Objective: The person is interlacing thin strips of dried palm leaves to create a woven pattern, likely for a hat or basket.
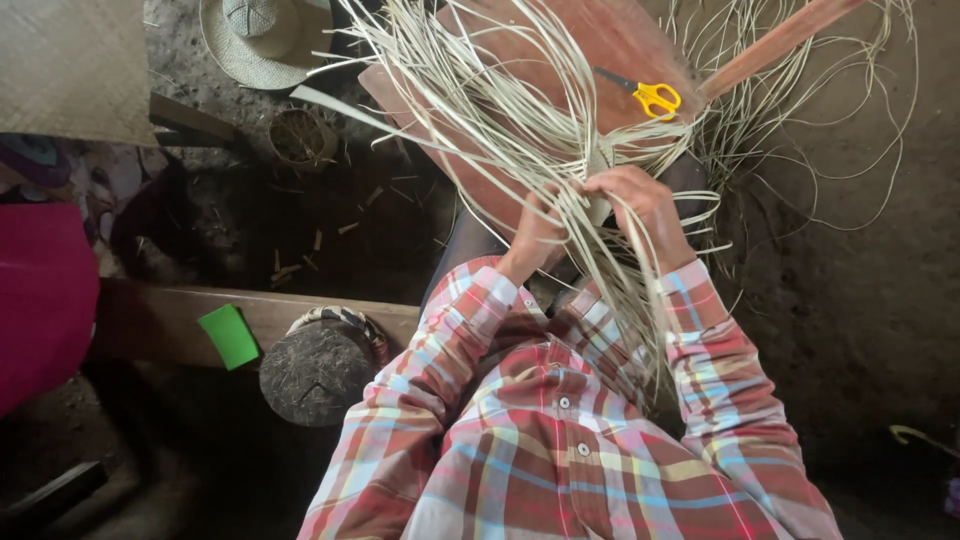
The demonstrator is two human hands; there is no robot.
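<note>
Both hands, the left hand [537, 232] and right hand [645, 205], pinch pale straw strips [520, 120] over the wooden board [560, 40]. Only a small woven start [600, 160] shows; most strips fan out loose, so the weaving looks barely begun.

Scissors [650, 97] lie on the board [620, 40] behind the strips [500, 110].

The straw strips [520, 110] are pale cream against a reddish-brown wooden board [640, 45], where scissors [650, 97] show bright yellow handles. The shirt [560, 440] is plaid in red, pale blue, white and yellow. A green card [229, 336] lies on the brown bench [160, 315], beside magenta cloth [40, 300] and a beige woven hat [262, 40].
</note>
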